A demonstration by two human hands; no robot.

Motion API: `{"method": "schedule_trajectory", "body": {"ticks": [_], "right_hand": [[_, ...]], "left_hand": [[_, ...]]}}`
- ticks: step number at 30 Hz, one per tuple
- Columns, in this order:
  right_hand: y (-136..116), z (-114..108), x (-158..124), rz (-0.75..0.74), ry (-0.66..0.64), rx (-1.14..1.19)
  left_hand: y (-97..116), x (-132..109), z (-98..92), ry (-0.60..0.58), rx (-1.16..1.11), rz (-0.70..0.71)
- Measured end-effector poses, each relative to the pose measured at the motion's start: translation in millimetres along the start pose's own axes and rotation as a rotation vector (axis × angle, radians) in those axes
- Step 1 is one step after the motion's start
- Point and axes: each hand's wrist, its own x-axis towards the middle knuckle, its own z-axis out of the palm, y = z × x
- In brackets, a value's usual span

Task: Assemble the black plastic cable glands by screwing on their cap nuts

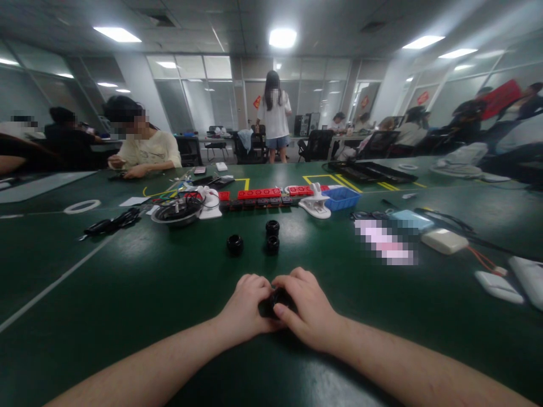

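Close in front of me on the green table, both hands meet around a black ring-shaped part (280, 299) with a round opening. My left hand (250, 302) is closed on its left side, thumb low near the table. My right hand (307, 305) wraps over the right side, its thumb lying across the front. The fingers hide much of the part. Beyond the hands stand similar black ring-shaped parts: one on the left (235, 244), and two close together on the right, a nearer one (272, 245) and a farther one (272, 228).
Farther back, red and black strips (258, 195) lie between a metal bowl (176, 217) of dark parts and a blue basket (341, 198). A white clamp (315, 203) stands beside the basket. Black cables (112, 221) are left; a white case (444, 241) is right. A co-worker (142, 144) sits across.
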Motion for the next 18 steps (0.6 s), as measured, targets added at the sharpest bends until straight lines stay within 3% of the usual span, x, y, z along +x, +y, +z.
{"method": "schedule_trajectory", "body": {"ticks": [6,18], "right_hand": [[-2.0,-1.1,3.3,-0.077,-0.029,0.013],[-7.1,0.5,3.7,-0.161,-0.097,-0.071]], "left_hand": [[-3.7,0.6,3.2,-0.014,0.015,0.050],[-3.0,2.2,4.8,-0.023,-0.041,0.003]]}}
